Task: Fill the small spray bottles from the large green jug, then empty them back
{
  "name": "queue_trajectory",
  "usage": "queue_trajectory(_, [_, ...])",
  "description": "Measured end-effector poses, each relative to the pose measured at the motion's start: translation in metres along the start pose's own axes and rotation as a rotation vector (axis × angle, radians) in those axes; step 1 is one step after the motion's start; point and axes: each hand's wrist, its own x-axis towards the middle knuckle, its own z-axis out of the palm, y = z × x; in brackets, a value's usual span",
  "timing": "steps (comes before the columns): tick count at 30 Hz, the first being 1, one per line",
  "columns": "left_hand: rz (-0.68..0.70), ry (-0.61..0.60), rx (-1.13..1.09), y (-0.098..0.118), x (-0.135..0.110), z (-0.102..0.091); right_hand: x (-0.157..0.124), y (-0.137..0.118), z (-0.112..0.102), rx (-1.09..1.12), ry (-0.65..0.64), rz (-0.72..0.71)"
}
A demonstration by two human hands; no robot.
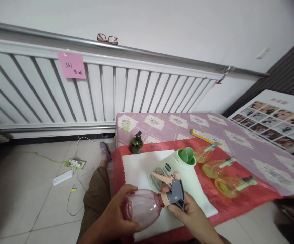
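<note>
A clear pink spray bottle (144, 207) lies tilted on its side in the air, between my two hands. My left hand (119, 213) is wrapped round its base end. At the other end, my right hand (187, 211) grips the grey and peach spray head (175, 193), which sits on the bottle's neck. Just behind the spray bottle stands a large pale green jug (187, 179) with a dark green opening at its top. A white sheet (139, 166) lies under the jug on a red cloth (205, 203).
Several yellowish spray bottles (228, 186) lie on the red cloth at right. A dark green pump bottle (136, 145) and a small green cup (126, 127) stand at back left, a yellow box (204, 136) behind. Cables and a power strip (63, 178) lie on the floor. A radiator (131, 91) lines the wall.
</note>
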Motion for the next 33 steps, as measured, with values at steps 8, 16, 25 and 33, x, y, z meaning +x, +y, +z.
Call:
queue_trajectory(8, [0.336, 0.13, 0.222, -0.011, 0.003, 0.001, 0.004, -0.009, 0.001, 0.014, 0.039, 0.0])
queue_trajectory(16, [0.484, 0.296, 0.387, -0.028, -0.001, 0.016, -0.001, -0.01, 0.008, -0.04, 0.15, 0.006])
queue_trajectory(25, [0.188, 0.234, 0.053, -0.035, -0.005, 0.026, 0.0, -0.007, 0.019, -0.073, 0.21, -0.012])
queue_trajectory(33, [0.002, 0.147, -0.322, -0.04, 0.001, 0.032, 0.011, -0.012, 0.027, -0.049, 0.244, 0.018])
